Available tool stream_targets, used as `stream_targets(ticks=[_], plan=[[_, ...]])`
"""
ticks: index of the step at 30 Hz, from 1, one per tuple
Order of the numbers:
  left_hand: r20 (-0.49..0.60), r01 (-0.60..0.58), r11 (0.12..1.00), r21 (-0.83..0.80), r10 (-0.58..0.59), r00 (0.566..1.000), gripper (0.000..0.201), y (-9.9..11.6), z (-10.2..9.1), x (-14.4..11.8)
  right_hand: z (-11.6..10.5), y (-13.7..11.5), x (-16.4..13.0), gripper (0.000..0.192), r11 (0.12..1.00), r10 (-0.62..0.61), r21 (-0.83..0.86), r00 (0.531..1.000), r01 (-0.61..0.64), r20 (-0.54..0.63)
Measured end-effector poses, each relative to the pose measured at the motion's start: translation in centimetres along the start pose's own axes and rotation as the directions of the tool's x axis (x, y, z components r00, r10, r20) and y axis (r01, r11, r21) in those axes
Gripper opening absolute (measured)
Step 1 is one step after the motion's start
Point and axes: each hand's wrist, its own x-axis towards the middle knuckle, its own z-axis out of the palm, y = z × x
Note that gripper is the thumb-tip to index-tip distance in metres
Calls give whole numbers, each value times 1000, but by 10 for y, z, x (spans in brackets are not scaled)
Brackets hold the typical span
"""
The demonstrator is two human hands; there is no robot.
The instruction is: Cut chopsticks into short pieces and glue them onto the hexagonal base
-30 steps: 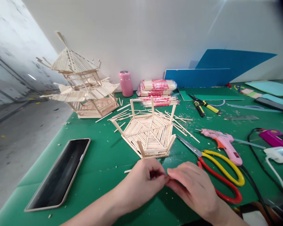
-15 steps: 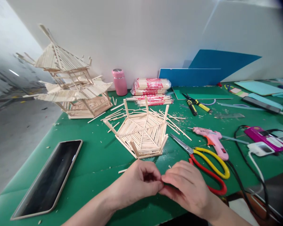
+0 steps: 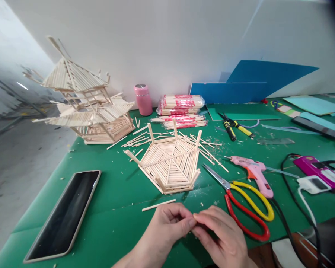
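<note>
My left hand [image 3: 170, 227] and my right hand [image 3: 219, 230] meet fingertip to fingertip over the near part of the table. Both are closed in a pinch, and whatever they hold is too small or too hidden to make out. A single loose wooden stick [image 3: 158, 205] lies just beyond my left hand. Farther back sits a hexagonal base of wooden sticks [image 3: 170, 163] with short posts standing up at its corners. Right of my hands lie scissors [image 3: 231, 190] with one red and one yellow handle, blades partly apart.
A stick pagoda model [image 3: 92, 111] stands at back left, a phone [image 3: 64, 216] at front left. A pink glue gun [image 3: 255, 169], pliers [image 3: 231, 126] and a purple power device [image 3: 318, 171] with cables lie right. Behind are wrapped stick bundles [image 3: 181, 104] and a pink flask [image 3: 143, 99].
The view has shifted slightly, so the table's things sit a little lower and farther right. My hands stay pinched together, and more of the loose stick beyond them shows.
</note>
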Motion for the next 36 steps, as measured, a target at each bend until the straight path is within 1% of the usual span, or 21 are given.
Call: stream_targets(ticks=[3,6,9,11,14,16,18,20,22,25,27,28,30,31,33,35,36], plan=[[-12,-3,998,-58,2,1000,18,2,2,3,-1,1,3,19,1000,19,-10,1000,-19,9],[-36,-2,998,-70,0,999,18,5,5,6,-5,1,7,22,999,36,-34,999,-36,0],[-69,-51,998,-27,49,996,17,6,8,8,-14,5,10,21,992,104,-71,994,-106,-26],[-110,-99,995,31,102,989,17,7,9,10,-25,13,9,20,975,166,-132,983,-176,-84],[-169,-123,991,54,130,977,17,6,9,14,-46,29,4,17,915,246,-267,944,-301,-219],[-200,-118,993,4,116,973,17,5,9,17,-60,41,1,13,849,299,-351,906,-396,-299],[-209,-110,991,-70,93,974,17,4,9,21,-73,50,-2,11,781,349,-414,877,-468,-331],[-183,-93,984,-152,64,981,16,2,9,23,-82,56,-6,12,740,395,-459,870,-491,-294],[-147,-75,971,-226,42,988,14,1,9,24,-87,61,-12,16,714,440,-507,873,-482,-210],[-115,-46,949,-311,11,993,11,-2,8,25,-88,66,-22,24,656,505,-607,859,-449,-89],[-103,-27,938,-346,-10,995,10,-3,7,26,-87,67,-26,27,622,531,-658,846,-425,-44],[-98,-18,934,-356,-18,995,10,-3,7,26,-87,67,-27,27,617,533,-665,845,-421,-40],[-90,-9,932,-363,-25,996,10,-3,7,27,-83,63,-24,26,643,508,-634,859,-429,-67],[-88,-7,932,-363,-27,996,10,-3,7,27,-80,60,-20,25,676,481,-595,872,-434,-89],[-79,-2,934,-356,-28,996,10,-3,8,27,-72,50,-9,20,773,410,-479,904,-415,-121],[-65,-1,939,-343,-23,998,10,-3,9,26,-61,36,4,17,875,337,-337,937,-347,-89],[-56,-2,943,-333,-18,998,10,-3,9,26,-54,29,10,19,914,305,-267,952,-304,-42]])
